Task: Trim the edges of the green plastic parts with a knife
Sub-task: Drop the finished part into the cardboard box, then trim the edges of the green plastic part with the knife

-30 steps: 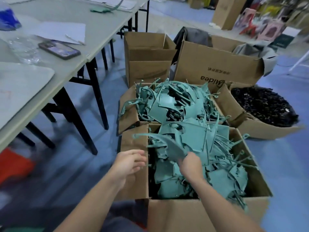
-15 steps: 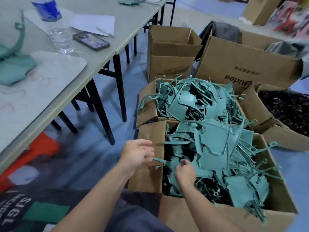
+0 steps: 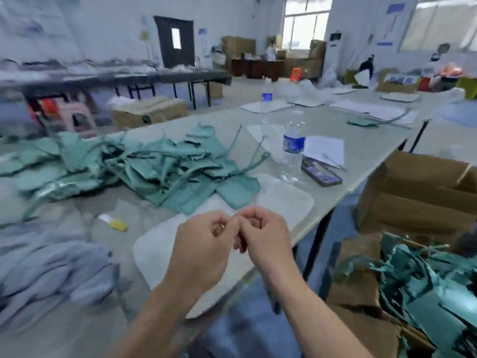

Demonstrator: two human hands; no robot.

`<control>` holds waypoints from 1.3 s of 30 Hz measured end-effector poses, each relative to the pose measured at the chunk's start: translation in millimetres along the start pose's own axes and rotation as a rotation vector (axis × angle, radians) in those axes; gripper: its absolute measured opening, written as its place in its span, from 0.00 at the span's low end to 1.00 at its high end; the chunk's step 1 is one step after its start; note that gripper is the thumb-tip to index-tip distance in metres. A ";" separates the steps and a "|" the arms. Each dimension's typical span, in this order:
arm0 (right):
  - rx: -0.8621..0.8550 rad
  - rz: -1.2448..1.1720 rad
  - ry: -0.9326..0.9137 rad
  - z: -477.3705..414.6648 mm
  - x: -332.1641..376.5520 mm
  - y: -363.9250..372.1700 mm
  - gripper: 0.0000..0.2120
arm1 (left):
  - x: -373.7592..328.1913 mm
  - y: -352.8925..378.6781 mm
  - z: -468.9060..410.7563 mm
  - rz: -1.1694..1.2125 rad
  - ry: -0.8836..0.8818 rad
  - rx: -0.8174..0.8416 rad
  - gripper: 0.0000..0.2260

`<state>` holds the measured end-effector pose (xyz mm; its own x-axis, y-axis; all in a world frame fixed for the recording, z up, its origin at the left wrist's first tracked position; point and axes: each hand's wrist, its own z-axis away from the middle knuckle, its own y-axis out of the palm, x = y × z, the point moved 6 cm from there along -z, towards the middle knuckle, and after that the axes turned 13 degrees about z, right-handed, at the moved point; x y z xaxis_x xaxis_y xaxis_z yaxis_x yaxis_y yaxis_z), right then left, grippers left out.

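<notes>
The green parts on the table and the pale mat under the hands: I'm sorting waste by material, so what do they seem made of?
The green parts look like thin moulded plastic with a matte teal finish: flat panels with thin strips sticking out and ragged edges. The pale mat looks like a whitish, slightly translucent plastic sheet with rounded corners, though blur leaves that open.

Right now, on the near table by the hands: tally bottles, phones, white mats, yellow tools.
Water bottles: 2, near bottle and far bottle
Phones: 1, phone
White mats under the hands: 2, near mat and right mat
Yellow-handled tools: 1, yellow tool
Total: 6
</notes>
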<state>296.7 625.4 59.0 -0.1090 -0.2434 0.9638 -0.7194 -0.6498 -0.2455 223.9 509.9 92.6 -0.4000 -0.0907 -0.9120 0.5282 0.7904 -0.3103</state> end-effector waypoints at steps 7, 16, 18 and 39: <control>0.303 0.173 -0.191 -43.9 84.8 187.0 0.09 | 47.8 -200.2 -22.0 -0.200 0.022 -0.423 0.14; 0.331 0.722 -0.481 -109.6 101.9 326.4 0.24 | 130.5 -359.6 -6.3 -0.284 -0.246 -0.862 0.03; 0.328 0.811 -0.521 -122.6 104.4 348.4 0.26 | 146.9 -371.5 1.5 -0.310 -0.267 -0.908 0.04; -0.028 0.743 -0.941 -136.7 193.2 418.9 0.13 | 201.5 -373.7 -3.0 -0.460 -0.355 -0.651 0.09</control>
<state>-119.5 404.6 156.6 0.0325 -0.9909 0.1304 -0.7088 -0.1148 -0.6960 -56.4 198.2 25.6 -0.1536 -0.5835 -0.7975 -0.2047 0.8083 -0.5520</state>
